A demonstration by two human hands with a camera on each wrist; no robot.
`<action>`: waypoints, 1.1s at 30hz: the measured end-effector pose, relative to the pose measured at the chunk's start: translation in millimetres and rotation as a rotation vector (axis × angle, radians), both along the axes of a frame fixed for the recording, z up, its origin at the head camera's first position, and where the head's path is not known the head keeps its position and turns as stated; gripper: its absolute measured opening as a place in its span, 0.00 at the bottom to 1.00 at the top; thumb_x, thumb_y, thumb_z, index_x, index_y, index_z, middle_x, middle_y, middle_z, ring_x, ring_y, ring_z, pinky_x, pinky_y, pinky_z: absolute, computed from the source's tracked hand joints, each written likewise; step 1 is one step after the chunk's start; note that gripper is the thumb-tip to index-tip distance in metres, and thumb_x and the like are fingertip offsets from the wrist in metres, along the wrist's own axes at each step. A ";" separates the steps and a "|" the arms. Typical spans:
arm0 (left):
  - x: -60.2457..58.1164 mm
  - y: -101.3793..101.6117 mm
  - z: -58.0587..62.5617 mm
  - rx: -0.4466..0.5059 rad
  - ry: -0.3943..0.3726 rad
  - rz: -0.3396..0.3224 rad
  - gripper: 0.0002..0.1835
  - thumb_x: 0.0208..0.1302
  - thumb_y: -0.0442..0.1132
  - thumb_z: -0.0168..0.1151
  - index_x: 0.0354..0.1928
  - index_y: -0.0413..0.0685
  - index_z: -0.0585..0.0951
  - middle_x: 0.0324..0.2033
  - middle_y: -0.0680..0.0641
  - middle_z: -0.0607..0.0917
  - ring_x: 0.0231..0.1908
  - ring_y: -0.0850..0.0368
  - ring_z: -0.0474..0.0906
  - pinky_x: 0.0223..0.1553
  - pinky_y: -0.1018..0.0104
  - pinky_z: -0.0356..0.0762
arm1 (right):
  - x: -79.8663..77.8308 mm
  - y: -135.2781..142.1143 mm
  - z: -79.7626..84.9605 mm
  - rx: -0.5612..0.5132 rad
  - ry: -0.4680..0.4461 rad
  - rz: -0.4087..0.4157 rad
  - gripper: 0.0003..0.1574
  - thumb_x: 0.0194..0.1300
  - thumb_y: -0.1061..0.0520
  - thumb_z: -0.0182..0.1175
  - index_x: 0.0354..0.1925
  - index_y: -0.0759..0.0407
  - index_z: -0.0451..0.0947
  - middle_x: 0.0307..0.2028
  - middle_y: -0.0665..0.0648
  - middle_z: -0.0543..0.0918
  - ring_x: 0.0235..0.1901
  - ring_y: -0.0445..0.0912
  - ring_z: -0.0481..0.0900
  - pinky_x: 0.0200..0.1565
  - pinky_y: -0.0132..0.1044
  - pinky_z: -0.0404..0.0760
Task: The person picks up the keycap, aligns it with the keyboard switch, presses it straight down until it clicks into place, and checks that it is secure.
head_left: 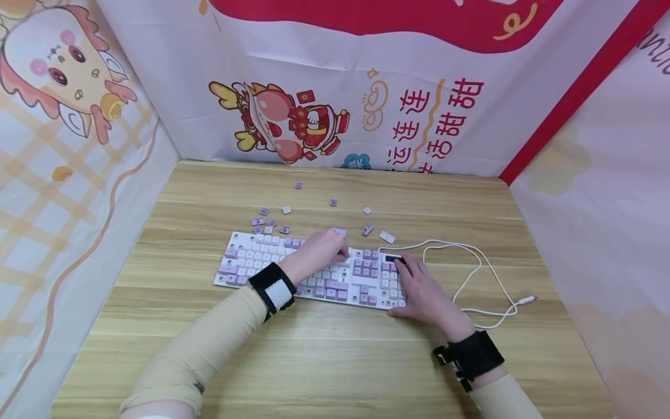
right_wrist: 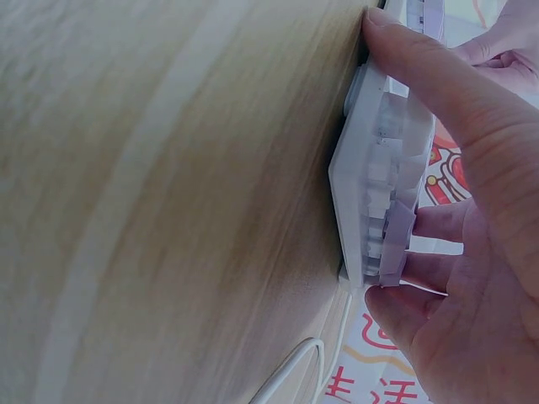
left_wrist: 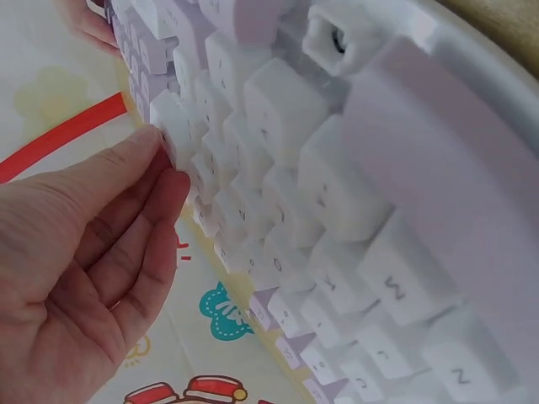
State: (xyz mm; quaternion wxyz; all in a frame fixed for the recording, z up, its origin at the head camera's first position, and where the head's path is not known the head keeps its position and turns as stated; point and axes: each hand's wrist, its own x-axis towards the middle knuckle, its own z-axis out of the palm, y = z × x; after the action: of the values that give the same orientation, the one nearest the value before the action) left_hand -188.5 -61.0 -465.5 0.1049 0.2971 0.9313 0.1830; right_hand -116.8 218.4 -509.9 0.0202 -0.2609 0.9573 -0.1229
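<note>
A white and purple keyboard (head_left: pixel 364 281) lies on the wooden table, with bare switches showing where some keycaps are off. Over its right-middle part, my left hand (head_left: pixel 320 251) pinches a white keycap (left_wrist: pixel 171 128) between thumb and index finger, at the level of the key rows; its other fingers curl below. An uncovered switch (left_wrist: pixel 338 40) shows beside the long purple spacebar (left_wrist: pixel 438 126). At the keyboard's right end, my right hand (head_left: pixel 426 294) grips it, thumb (right_wrist: pixel 396 38) on the near edge and fingertips over the keys toward the far side.
Loose purple keycaps (head_left: pixel 258 221) and white keycaps (head_left: pixel 387 237) lie scattered behind the keyboard. A white cable (head_left: pixel 487 265) loops to the right, ending in a plug (head_left: pixel 526 300). Printed cloth (head_left: pixel 324 64) hangs along the table's back and sides.
</note>
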 end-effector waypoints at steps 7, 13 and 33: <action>-8.2 3.1 5.4 -0.029 -0.064 0.020 0.13 0.59 0.37 0.72 0.47 0.49 0.86 0.44 0.48 0.88 0.45 0.55 0.84 0.51 0.64 0.83 | -0.4 -1.0 1.6 0.002 -0.017 -0.007 0.77 0.36 0.33 0.81 0.72 0.70 0.58 0.72 0.73 0.59 0.70 0.66 0.61 0.68 0.57 0.72; -20.3 3.7 7.9 -0.078 -0.178 0.054 0.23 0.56 0.40 0.74 0.54 0.48 0.82 0.51 0.47 0.86 0.52 0.52 0.82 0.57 0.58 0.80 | -0.7 -1.1 1.7 0.015 -0.029 -0.013 0.76 0.37 0.32 0.80 0.72 0.70 0.58 0.73 0.73 0.58 0.71 0.66 0.61 0.67 0.56 0.73; -25.2 15.3 20.6 -0.187 -0.212 0.099 0.12 0.51 0.38 0.78 0.38 0.47 0.86 0.38 0.50 0.87 0.38 0.56 0.80 0.45 0.63 0.81 | -0.4 -1.8 2.0 0.008 -0.009 -0.003 0.77 0.35 0.33 0.81 0.72 0.70 0.58 0.71 0.74 0.61 0.69 0.67 0.62 0.67 0.57 0.72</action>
State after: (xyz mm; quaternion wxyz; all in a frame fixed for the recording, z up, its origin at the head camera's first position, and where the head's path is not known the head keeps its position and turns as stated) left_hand -213.7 -45.7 -444.9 0.2209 0.2188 0.9414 0.1308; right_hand -117.2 216.6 -508.0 0.0252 -0.2586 0.9581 -0.1204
